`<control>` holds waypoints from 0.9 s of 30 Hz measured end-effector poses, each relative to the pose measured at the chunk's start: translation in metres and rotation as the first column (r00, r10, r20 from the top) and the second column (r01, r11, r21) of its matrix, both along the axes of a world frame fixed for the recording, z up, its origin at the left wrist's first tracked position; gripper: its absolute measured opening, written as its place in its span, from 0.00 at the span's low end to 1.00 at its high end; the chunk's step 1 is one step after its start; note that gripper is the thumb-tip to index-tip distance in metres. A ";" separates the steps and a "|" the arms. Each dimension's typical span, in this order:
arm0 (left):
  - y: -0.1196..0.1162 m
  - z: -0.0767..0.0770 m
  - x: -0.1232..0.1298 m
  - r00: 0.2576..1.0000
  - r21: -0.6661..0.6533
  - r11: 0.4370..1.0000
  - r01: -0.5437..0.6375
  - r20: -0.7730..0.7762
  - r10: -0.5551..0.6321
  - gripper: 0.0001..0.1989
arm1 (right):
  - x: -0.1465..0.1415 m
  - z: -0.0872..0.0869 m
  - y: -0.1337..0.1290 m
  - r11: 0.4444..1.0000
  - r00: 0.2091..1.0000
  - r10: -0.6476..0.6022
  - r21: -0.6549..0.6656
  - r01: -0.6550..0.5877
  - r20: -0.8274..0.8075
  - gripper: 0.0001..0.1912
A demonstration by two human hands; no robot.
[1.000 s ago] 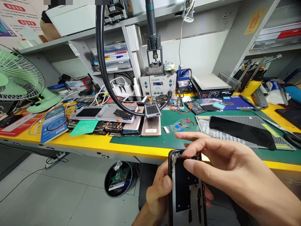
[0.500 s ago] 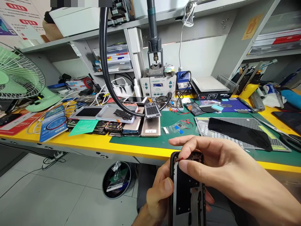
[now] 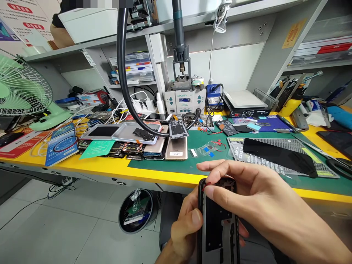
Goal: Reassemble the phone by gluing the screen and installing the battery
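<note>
A black phone frame (image 3: 216, 227) with its inner side showing is held upright at the lower middle. My left hand (image 3: 187, 227) is wrapped round its left edge, thumb on the side, with fingertips showing past the right edge. Near the frame's top left corner, my right hand (image 3: 255, 198) pinches a small red piece (image 3: 206, 185) between thumb and index finger. The other fingers of that hand are bent above the frame's top. The frame's lower end runs out of view.
Behind the hands, a green mat (image 3: 176, 167) bears a perforated plate (image 3: 286, 161) with a black glass panel (image 3: 279, 156). Stacked phones (image 3: 176, 148), scissors (image 3: 341, 167) and a fan (image 3: 22, 88) stand around. A bin (image 3: 136, 211) is below the table's edge.
My right thumb and index finger have shifted slightly left with the red piece, toward the frame's top left corner. My left hand keeps its hold.
</note>
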State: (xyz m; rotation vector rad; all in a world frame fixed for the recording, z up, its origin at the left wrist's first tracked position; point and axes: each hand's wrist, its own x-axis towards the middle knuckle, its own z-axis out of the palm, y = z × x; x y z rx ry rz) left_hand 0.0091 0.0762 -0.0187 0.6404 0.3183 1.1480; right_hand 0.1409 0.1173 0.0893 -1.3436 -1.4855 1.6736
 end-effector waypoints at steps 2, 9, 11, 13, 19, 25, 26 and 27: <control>0.000 0.000 0.001 1.000 0.017 1.000 -0.015 0.009 0.015 0.31 | 0.000 -0.002 0.000 1.000 1.000 -0.010 -0.015 0.010 0.004 0.12; 0.000 -0.001 0.002 1.000 0.006 1.000 -0.020 0.021 0.019 0.32 | 0.002 -0.012 0.000 1.000 1.000 -0.012 0.004 0.012 -0.024 0.12; 0.000 -0.001 0.002 1.000 -0.008 1.000 -0.019 0.017 0.020 0.33 | 0.002 -0.010 0.000 1.000 1.000 -0.013 0.001 0.013 -0.016 0.12; 0.000 -0.002 0.003 1.000 -0.015 1.000 -0.021 0.018 0.021 0.33 | 0.001 -0.007 -0.001 1.000 1.000 -0.013 -0.009 0.013 -0.011 0.12; 0.002 -0.004 0.004 0.999 -0.012 0.999 -0.042 -0.013 0.042 0.34 | 0.001 -0.004 -0.002 1.000 0.999 -0.022 -0.014 0.021 -0.037 0.12; -0.001 0.000 0.003 0.999 0.006 0.999 -0.042 -0.001 0.042 0.34 | -0.001 -0.006 0.000 0.998 0.996 -0.056 0.018 0.057 -0.072 0.11; -0.002 0.001 0.003 0.998 -0.001 0.998 -0.057 0.003 0.057 0.32 | -0.002 -0.006 0.000 0.998 0.995 -0.058 0.026 0.060 -0.076 0.11; -0.003 0.001 0.003 0.997 -0.011 0.997 -0.077 0.007 0.077 0.29 | -0.002 -0.007 0.000 0.997 0.995 -0.059 0.037 0.062 -0.077 0.11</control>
